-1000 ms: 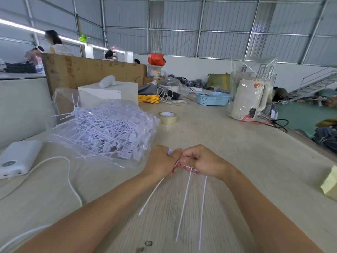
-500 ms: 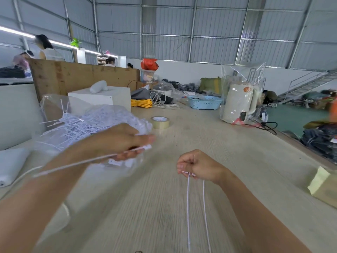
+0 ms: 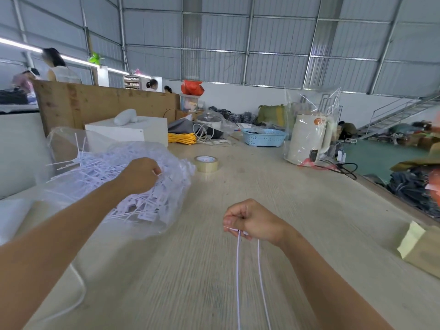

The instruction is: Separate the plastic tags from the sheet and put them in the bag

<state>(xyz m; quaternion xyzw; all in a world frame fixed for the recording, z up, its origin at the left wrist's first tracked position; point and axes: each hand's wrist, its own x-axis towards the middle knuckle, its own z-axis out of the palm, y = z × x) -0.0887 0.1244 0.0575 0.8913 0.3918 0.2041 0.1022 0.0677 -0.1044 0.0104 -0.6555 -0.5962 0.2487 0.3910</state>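
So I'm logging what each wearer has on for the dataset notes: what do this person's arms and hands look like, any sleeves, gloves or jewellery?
Both forearms are bare as far as the picture shows, with no sleeve in view. The left hand and the right hand wear no gloves, and no ring, watch or bracelet shows. Motion blur softens the near parts of both arms.

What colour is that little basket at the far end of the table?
Light blue; the basket has perforated sides, seen in the head view.
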